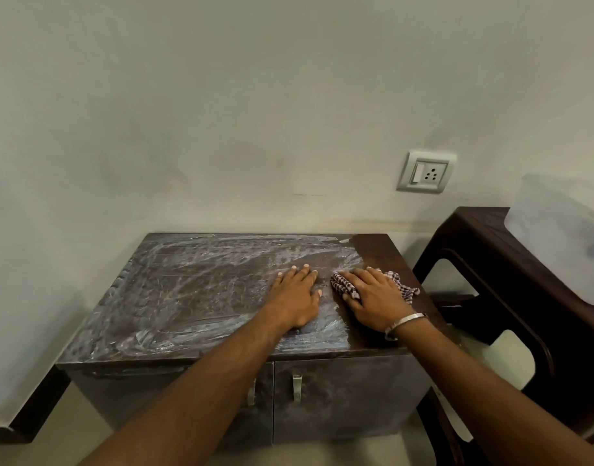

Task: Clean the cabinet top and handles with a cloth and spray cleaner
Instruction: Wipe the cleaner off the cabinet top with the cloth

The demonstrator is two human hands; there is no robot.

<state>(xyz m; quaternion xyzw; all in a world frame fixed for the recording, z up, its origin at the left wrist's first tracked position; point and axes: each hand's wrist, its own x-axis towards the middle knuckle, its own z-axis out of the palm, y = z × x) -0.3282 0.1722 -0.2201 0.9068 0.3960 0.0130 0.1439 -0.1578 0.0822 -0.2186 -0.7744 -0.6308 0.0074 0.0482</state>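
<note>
A dark brown cabinet stands against the wall; its top point(194, 297) is smeared with whitish streaks over most of its width, while a strip at the right looks dark and wiped. My right hand point(373, 297) presses flat on a checked cloth point(344, 285) near the right side of the top. My left hand point(297, 294) lies flat on the top just left of the cloth, fingers spread, holding nothing. Two metal handles point(297, 386) hang on the front doors; my left forearm partly hides the left one. No spray bottle is in view.
A dark brown plastic stool point(490, 270) stands close to the cabinet's right side with a translucent container point(564, 230) on it. A wall socket with switch point(426, 172) sits above the cabinet's right end. A dark-edged surface point(29, 415) juts in at the lower left.
</note>
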